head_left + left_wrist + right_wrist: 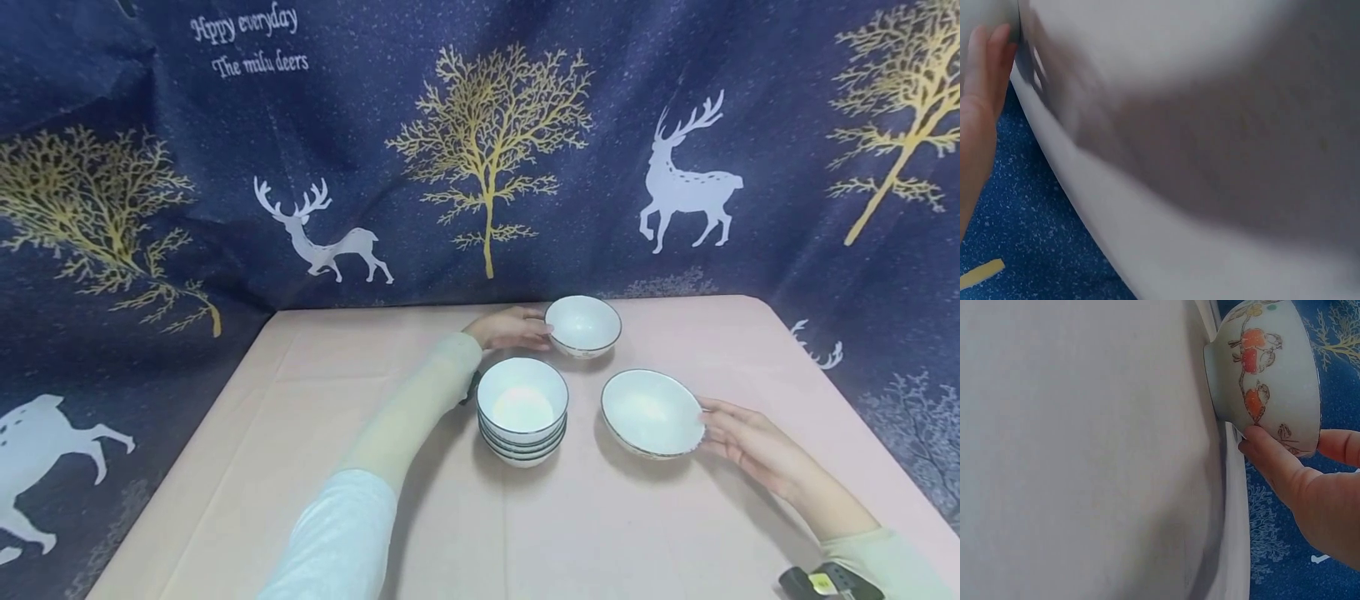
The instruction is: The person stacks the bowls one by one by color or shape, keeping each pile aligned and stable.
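Observation:
At the back of the table, my left hand (513,327) holds the left rim of a white bowl (583,323) with a dark edge. In the left wrist view, only a sliver of that bowl shows past the fingers. My right hand (757,450) pinches the right rim of another white bowl (651,412), which tilts slightly. Orange birds and brown branches decorate its outside in the right wrist view, where a digit lies at the rim and fingers touch the side. Whether this bowl touches the table cannot be told. Between the arms stands a stack of several similar bowls (522,400).
Pale pink cloth covers the table (315,417). A dark blue curtain (450,267) with deer and golden trees hangs right behind its back edge. The left forearm (405,417) reaches past the stack's left side. A black device (832,582) sits on the right wrist.

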### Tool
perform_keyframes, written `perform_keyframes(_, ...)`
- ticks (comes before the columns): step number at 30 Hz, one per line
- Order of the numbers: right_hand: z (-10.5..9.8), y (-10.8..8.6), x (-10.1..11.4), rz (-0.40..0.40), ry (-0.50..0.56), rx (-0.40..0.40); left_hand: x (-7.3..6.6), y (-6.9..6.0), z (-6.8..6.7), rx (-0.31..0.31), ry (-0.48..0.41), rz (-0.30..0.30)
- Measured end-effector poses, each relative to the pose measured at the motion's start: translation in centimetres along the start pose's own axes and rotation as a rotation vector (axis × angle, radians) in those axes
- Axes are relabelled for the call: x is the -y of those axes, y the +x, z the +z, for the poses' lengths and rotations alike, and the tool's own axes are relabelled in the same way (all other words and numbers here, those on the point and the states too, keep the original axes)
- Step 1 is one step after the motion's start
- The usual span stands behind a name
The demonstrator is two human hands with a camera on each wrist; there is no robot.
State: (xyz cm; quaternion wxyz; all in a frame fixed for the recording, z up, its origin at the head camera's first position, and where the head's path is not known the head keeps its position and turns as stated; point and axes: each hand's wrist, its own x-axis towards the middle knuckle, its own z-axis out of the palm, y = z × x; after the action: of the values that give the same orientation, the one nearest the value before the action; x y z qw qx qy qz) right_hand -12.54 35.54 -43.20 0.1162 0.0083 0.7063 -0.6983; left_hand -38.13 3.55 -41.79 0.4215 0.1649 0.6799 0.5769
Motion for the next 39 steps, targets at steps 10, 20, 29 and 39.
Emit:
perform_keyframes(10, -0.1, -0.1, 0.0, -0.003, 0.009, 0.005, -0.4, -0.3, 0.7, -0.042, -0.092, -0.017)
perform_keyframes(20, -0.1, -0.2, -0.1, -0.019, 0.014, 0.02, -0.7, -0.5, 1.5, -0.066, -0.047, 0.018)
perform_keyframes(29, 0.1, -0.2, 0.1, -0.001, -0.018, 0.008, -0.9, -1.4, 1.2, -0.129, -0.121, 0.008)
perform_keyframes(39, 0.0, -0.3, 0.1, -0.014, 0.01, 0.017, -1.4, -3.0, 0.1, -0.205, -0.194, 0.019)
